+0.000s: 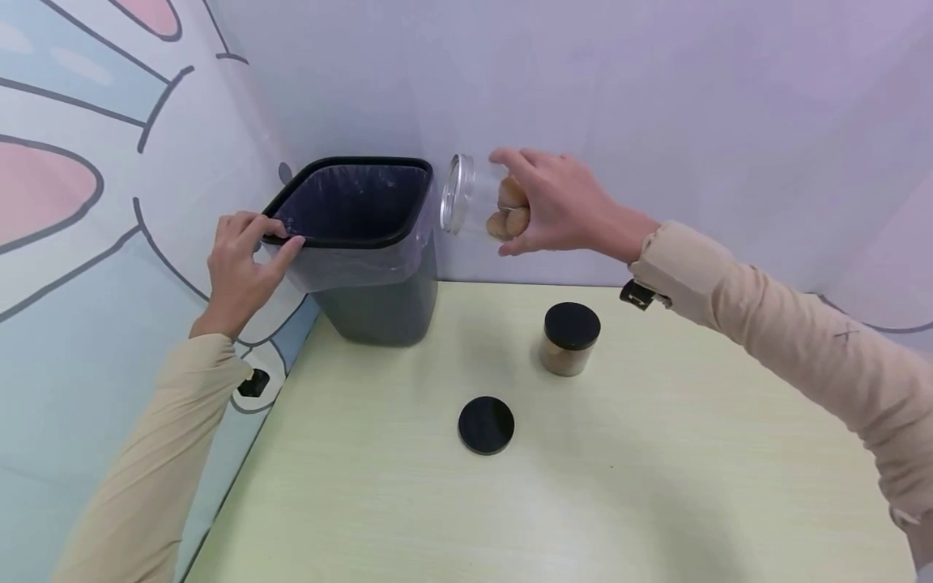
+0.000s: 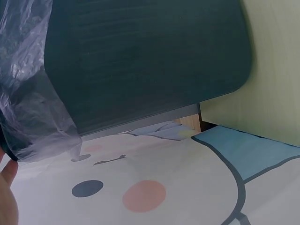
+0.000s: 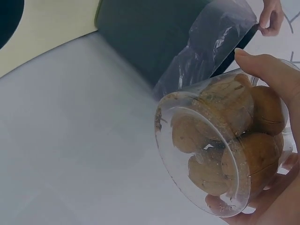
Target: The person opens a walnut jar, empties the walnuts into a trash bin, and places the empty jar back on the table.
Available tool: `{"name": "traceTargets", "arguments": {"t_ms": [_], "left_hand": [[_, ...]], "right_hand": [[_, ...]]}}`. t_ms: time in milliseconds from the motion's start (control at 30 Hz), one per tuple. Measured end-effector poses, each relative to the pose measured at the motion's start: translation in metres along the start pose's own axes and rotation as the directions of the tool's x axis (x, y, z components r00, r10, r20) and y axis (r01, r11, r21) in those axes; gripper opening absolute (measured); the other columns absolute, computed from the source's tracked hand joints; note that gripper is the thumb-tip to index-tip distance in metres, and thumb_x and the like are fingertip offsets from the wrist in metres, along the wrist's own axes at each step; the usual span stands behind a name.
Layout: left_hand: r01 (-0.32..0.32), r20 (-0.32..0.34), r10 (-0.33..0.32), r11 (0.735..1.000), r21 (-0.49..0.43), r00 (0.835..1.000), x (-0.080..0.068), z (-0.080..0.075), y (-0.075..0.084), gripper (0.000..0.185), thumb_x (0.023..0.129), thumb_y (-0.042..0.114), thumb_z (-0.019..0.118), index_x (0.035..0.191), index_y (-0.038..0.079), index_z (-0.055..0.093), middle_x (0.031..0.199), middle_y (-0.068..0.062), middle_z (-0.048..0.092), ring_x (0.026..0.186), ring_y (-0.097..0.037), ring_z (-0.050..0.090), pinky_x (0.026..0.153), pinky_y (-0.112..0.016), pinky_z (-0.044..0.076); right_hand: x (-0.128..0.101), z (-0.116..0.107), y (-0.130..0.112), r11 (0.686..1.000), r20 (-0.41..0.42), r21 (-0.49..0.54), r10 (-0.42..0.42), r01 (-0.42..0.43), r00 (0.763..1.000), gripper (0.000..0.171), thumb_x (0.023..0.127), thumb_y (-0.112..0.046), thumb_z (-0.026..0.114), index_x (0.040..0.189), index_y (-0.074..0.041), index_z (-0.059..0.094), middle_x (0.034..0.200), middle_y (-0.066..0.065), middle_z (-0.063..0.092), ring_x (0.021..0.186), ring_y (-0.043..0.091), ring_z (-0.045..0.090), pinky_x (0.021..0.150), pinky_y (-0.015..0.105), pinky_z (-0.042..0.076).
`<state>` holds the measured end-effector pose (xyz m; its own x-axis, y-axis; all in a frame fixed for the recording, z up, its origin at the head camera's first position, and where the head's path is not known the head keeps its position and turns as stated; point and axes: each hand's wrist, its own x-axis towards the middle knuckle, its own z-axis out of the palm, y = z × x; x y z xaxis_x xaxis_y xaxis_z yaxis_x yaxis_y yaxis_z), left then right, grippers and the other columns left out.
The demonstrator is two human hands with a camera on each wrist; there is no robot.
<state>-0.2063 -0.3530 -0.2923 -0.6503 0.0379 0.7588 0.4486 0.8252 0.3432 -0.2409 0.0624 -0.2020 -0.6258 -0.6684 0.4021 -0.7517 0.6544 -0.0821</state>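
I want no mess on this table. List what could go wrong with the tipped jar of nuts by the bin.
1. The open jar in the right hand lies on its side with its mouth beside the bin, not over it; nuts could spill onto the table.
2. The left hand grips only the bin's rim, and the bin sits at the table's corner, so a bump might tip it.
3. The liner hangs loose and could slip.
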Motion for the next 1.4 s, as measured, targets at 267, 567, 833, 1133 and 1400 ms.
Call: {"name": "traceTargets", "arguments": {"t_ms": [267, 567, 833, 1133, 1400], "left_hand": [[0.052, 0.002, -0.052, 0.998, -0.017, 0.999, -0.005, -0.003, -0.001, 0.026, 0.084, 0.026, 0.071, 0.090, 0.002, 0.062, 0.101, -0.014, 0.055, 0.101, -0.026, 0.040, 0.080, -0.045, 0.031], [0.064, 0.012, -0.064, 0.997, -0.047, 0.998, -0.006, -0.001, 0.002, 0.025, 0.085, 0.025, 0.071, 0.090, 0.002, 0.062, 0.102, -0.013, 0.055, 0.103, -0.025, 0.040, 0.083, -0.046, 0.031], [0.052, 0.008, -0.051, 0.997, -0.051, 0.999, -0.005, 0.001, 0.002, 0.025, 0.084, 0.026, 0.071, 0.089, 0.003, 0.062, 0.103, -0.014, 0.055, 0.103, -0.026, 0.040, 0.083, -0.047, 0.031], [0.079, 0.023, -0.078, 0.996, -0.040, 0.997, -0.007, 0.002, -0.001, 0.026, 0.085, 0.030, 0.070, 0.090, 0.005, 0.063, 0.106, -0.013, 0.055, 0.104, -0.025, 0.039, 0.085, -0.049, 0.031], [0.068, 0.012, -0.067, 0.997, -0.046, 0.998, -0.008, 0.002, 0.001, 0.025, 0.084, 0.028, 0.071, 0.090, 0.005, 0.063, 0.104, -0.012, 0.055, 0.104, -0.024, 0.040, 0.084, -0.046, 0.032]], "right_hand": [[0.012, 0.004, -0.007, 0.996, 0.029, -0.069, -0.049, 0.050, 0.998, 0.095, 0.062, -0.046, 0.082, 0.137, -0.012, 0.036, 0.107, 0.009, 0.054, 0.105, 0.030, 0.052, 0.079, 0.049, 0.038], [0.024, 0.008, -0.014, 0.988, 0.029, -0.126, -0.082, 0.086, 0.996, 0.094, 0.063, -0.048, 0.081, 0.136, -0.011, 0.036, 0.104, 0.010, 0.052, 0.100, 0.030, 0.052, 0.076, 0.046, 0.038], [0.033, 0.009, -0.019, 0.989, 0.028, -0.130, -0.073, 0.076, 0.997, 0.096, 0.062, -0.049, 0.081, 0.138, -0.011, 0.035, 0.106, 0.011, 0.052, 0.099, 0.030, 0.052, 0.075, 0.046, 0.039], [0.045, 0.011, -0.025, 0.982, 0.025, -0.166, -0.087, 0.090, 0.996, 0.095, 0.062, -0.049, 0.081, 0.136, -0.010, 0.036, 0.101, 0.009, 0.053, 0.091, 0.029, 0.052, 0.073, 0.044, 0.039], [0.051, 0.013, -0.034, 0.946, 0.018, -0.295, -0.132, 0.132, 0.991, 0.093, 0.064, -0.051, 0.079, 0.135, -0.008, 0.036, 0.094, 0.011, 0.050, 0.079, 0.031, 0.046, 0.069, 0.043, 0.036]]}}
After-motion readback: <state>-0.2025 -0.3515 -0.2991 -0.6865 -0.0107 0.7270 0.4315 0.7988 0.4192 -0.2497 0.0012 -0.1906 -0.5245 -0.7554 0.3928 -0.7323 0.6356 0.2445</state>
